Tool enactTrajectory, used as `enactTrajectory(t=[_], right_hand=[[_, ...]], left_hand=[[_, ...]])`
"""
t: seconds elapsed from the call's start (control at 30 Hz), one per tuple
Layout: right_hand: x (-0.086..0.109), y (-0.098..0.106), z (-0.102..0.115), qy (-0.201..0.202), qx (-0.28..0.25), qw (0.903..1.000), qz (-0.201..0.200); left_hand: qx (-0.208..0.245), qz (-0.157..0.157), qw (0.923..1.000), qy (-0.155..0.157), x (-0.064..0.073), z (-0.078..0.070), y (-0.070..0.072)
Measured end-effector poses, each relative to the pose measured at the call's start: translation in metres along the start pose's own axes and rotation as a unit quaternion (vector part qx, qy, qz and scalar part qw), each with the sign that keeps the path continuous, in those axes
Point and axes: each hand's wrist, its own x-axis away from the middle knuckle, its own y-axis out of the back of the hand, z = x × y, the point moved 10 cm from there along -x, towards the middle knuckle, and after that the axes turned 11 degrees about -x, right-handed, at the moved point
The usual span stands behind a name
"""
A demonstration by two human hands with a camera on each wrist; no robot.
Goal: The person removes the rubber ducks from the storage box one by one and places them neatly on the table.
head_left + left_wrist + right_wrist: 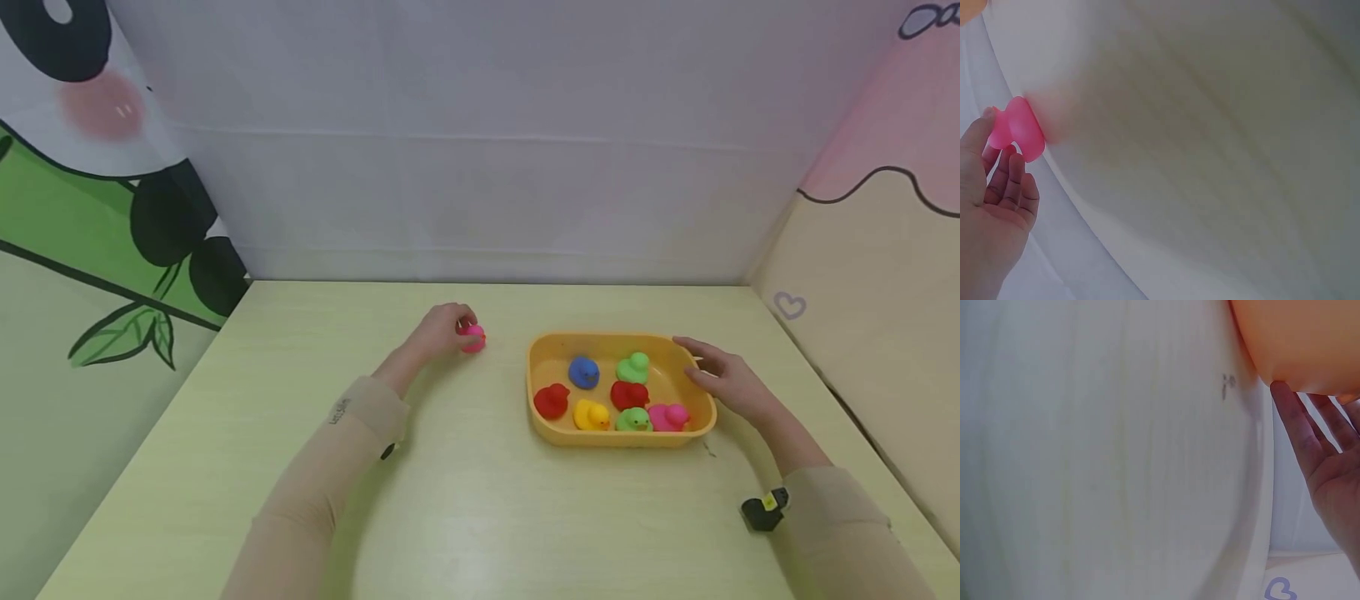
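Observation:
With thumb and fingers, my left hand (441, 333) pinches a pink rubber duck (474, 340) at the table surface, left of the tray. The left wrist view shows the same pink duck (1021, 128) with its base at the tabletop. A yellow-orange tray (555, 434) holds several ducks: a blue duck (583, 372), a yellow duck (592, 415), another pink duck (667, 417), and red and green ones. My right hand (731, 385) touches the tray's right end, its fingers extended; in the right wrist view the thumb meets the tray's outer wall (1310, 350).
Everything stands on a pale wooden table (450, 500). A white sheet (480, 200) rises behind its back edge. Printed panels flank it, the right one (862, 333) bearing a small heart. A small black device (765, 510) sits at the right sleeve cuff.

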Motion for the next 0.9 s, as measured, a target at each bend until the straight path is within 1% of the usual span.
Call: enactTrajectory(t=[0.17, 0.4, 0.63, 0.83, 0.9], right_hand=[[0.000, 0.001, -0.001, 0.004, 0.002, 1.0000, -0.003], [0.003, 0.003, 0.002, 0.002, -0.002, 1.0000, -0.007], [-0.010, 0.011, -0.002, 0.011, 0.008, 0.9999, 0.000], [-0.022, 0.017, -0.008, 0.012, 0.006, 0.9999, 0.007], [-0.026, 0.018, -0.009, 0.012, 0.003, 0.9999, 0.009]], left_hand=[[-0.005, 0.002, 1.0000, 0.000, -0.001, -0.002, 0.002], [-0.013, -0.016, 0.9995, -0.026, -0.003, -0.012, 0.014], [-0.012, -0.023, 0.9991, -0.032, -0.013, -0.012, 0.016], [-0.016, -0.043, 0.9977, -0.050, -0.022, -0.014, 0.016], [-0.020, -0.048, 0.9974, -0.051, -0.026, -0.013, 0.016]])
